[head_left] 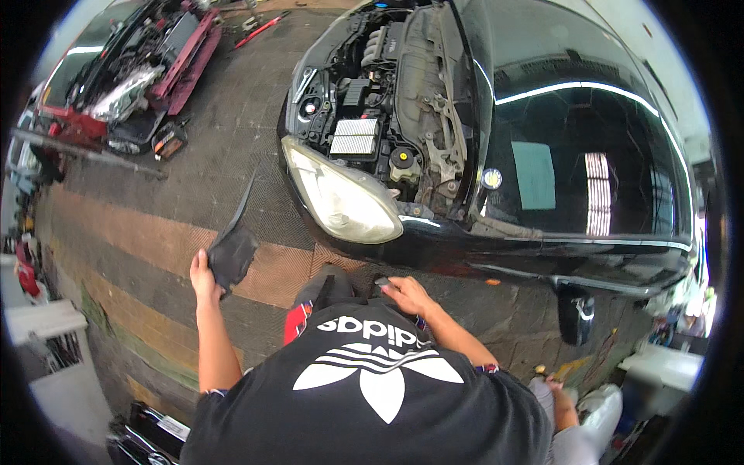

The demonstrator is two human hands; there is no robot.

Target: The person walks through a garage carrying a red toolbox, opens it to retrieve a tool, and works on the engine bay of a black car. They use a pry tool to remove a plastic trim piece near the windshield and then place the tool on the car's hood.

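Observation:
My left hand (204, 279) is closed on the edge of a black plastic trim piece (232, 256), broad at the grip and drawn out into a long thin curved strip pointing away from me. In front of my body, my right hand (411, 296) closes around a small dark object (381, 282); most of it is hidden by the fingers, so its kind cannot be told. Ahead stands a black car (434, 248), hood area uncovered. Its clouded headlight (341, 194) is nearest to my hands. In the engine bay lie a white pleated air filter (355, 137) and a wrench (304, 84).
A partly dismantled red car (182, 70) stands at the far left, with an orange-and-black box (169, 141) by it. A red bar tool (262, 29) lies on the tiled floor (132, 232). Part of another person (564, 407) shows at the lower right, near the side mirror (575, 314).

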